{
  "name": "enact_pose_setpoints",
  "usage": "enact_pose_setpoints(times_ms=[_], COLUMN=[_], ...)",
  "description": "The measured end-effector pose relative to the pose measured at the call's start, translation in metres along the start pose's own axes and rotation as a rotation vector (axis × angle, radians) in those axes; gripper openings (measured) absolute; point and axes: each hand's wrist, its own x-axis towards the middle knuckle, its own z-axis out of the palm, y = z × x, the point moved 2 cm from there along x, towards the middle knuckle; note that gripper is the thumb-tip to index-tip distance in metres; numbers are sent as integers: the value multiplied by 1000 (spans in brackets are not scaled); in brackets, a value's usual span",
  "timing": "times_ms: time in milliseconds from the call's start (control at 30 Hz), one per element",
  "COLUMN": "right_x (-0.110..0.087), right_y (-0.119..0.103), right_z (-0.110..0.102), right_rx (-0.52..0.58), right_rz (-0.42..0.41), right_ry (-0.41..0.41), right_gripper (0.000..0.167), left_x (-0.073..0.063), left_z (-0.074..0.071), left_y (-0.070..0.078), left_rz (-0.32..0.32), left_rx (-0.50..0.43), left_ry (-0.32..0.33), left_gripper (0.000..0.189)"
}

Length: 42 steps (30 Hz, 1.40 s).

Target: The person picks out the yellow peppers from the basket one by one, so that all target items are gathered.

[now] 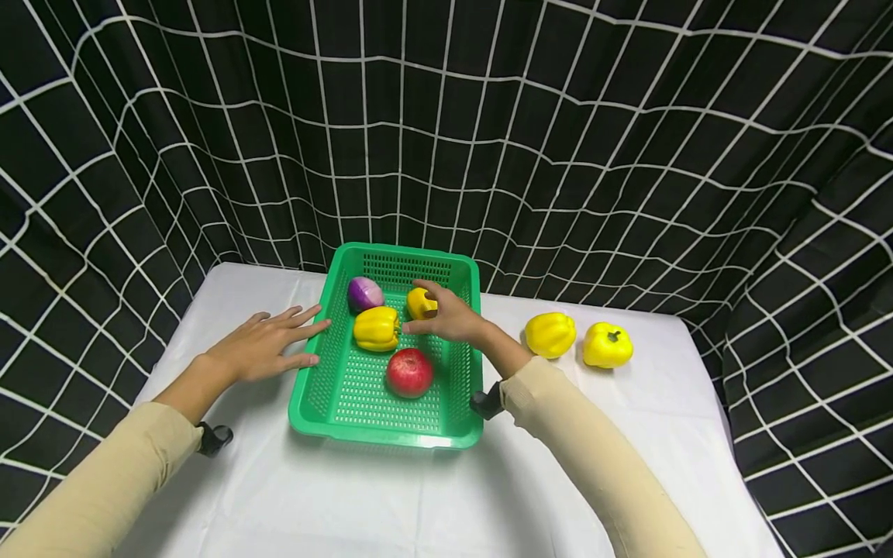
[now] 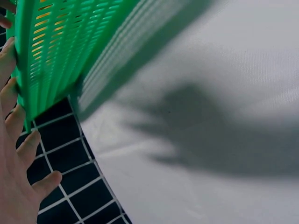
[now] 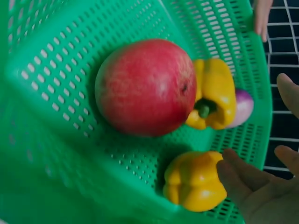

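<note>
Now, eyes on the far yellow pepper (image 1: 418,302), sitting inside the green basket (image 1: 384,442) toward its back right, with the right hand (image 1: 452,316) arched just beside it! From that palm it lies to the person's left, framed in the head view between a thumb on the near side and a finger on the far side. Those digits stand apart, bent but not closed; a fingertip overlaps the pepper's edge in the right wrist view, and whether it truly touches, I cannot tell. Long axis? Hard to call: blocky shape, partly covered, no stem showing. Which hand is nearer? The right, easily. To the near left lies the second pepper (image 1: 375,329), stem end facing right, the purple-and-white vegetable (image 1: 365,294) behind it, the red fruit (image 1: 409,373) in front. Over at the left rim, the left hand (image 1: 268,341) spreads its fingers, holding nothing. Out on the white cloth (image 1: 279,504), right of the basket, sit a third pepper (image 1: 550,335) and a fourth pepper (image 1: 608,346).
</note>
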Motion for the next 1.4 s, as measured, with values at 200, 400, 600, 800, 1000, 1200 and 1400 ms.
enact_pose_setpoints(times_ms=[200, 400, 600, 800, 1000, 1200, 1400], right_x=[7, 18, 26, 30, 36, 40, 47], right_y=[-2, 3, 10, 11, 10, 10, 11], right_z=[12, 21, 33, 41, 45, 50, 54], right_rx=[-39, -13, 22, 45, 83, 110, 164], right_rz=[63, 90, 112, 108, 100, 123, 141], right_ry=[-25, -42, -70, -62, -66, -50, -31], right_gripper=[85, 83, 80, 77, 76, 73, 72], left_x=[1, 3, 3, 4, 2, 2, 1], left_z=[2, 3, 4, 5, 3, 4, 3], left_y=[0, -1, -3, -5, -6, -4, -4], left_rz=[1, -3, 6, -2, 3, 3, 3], left_rx=[0, -6, -4, 1, 0, -9, -17], left_ry=[-3, 0, -8, -12, -5, 0, 5], left_gripper=[69, 69, 70, 70, 70, 71, 71])
